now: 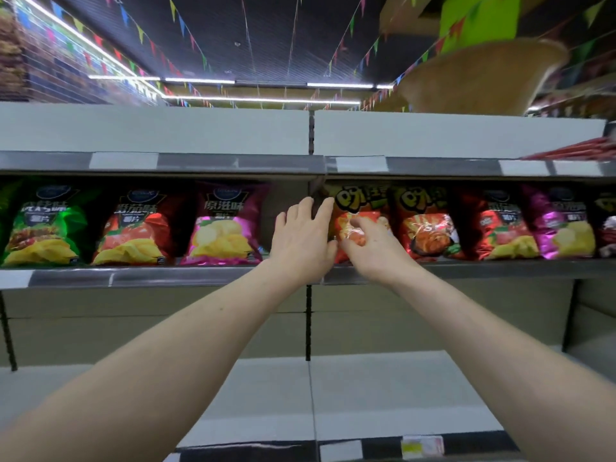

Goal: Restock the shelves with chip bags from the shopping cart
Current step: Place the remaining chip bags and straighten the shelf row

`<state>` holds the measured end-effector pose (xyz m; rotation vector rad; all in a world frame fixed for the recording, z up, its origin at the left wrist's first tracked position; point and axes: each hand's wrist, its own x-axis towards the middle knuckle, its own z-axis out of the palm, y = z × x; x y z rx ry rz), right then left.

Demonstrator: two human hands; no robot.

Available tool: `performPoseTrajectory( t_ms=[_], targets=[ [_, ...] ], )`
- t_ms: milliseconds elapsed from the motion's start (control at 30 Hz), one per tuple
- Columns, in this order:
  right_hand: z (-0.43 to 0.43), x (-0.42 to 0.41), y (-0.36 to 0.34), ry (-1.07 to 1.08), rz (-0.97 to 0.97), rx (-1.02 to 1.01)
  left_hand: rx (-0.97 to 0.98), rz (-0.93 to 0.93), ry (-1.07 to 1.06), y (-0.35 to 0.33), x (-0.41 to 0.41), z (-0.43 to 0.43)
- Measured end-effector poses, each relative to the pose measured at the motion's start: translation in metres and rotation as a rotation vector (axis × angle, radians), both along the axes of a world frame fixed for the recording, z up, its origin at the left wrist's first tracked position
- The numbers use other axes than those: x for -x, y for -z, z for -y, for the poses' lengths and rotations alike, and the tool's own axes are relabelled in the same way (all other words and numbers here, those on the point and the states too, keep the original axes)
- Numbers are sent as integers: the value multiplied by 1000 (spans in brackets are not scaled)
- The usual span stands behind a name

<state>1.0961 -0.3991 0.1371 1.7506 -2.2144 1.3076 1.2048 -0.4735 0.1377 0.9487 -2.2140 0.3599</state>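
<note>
Nearest you, at 6 o'clock, the lower shelf (383, 395) carries a yellow tag (421, 446) on its front rail. Your bare forearms reach over it to the middle shelf (166, 276). Your left hand (301, 235) is spread flat, its fingers straight and apart. The index tip lies against the upper left edge of the orange chip bag (361, 198), and the thumb is at its lower left side. Your right hand (370, 248), at 3 o'clock of the left, has its fingers (358, 225) bent, nipping the front of that bag. The bag stands upright at the left end of the right-hand bay. At its 3 o'clock a second orange bag (423, 221) touches it. At its 9 o'clock, past a gap, stands a purple bag (226, 225). Beyond, at 12 o'clock, runs the top shelf (233, 163), then the light strips (200, 81).
</note>
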Motion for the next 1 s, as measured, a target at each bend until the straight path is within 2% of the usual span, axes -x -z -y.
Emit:
performPoseTrajectory(
  t_ms=[167, 300, 633, 833, 933, 1000],
  targets=[
    [6, 70, 0, -11, -14, -49, -32, -33, -21, 4, 59, 11],
    [18, 117, 5, -53, 47, -84, -154, -84, -67, 11, 89, 23],
    [68, 159, 18, -180, 228, -160, -671, -543, -19, 16, 127, 70],
    [83, 167, 19, -210, 231, -204, -608, -532, 34, 28, 138, 84],
    [84, 169, 10, -246, 366, -223, -587, -549, 36, 25, 138, 89],
    [90, 165, 0, -220, 483, -147, -595, -584, -17, 16, 141, 92]
  ],
)
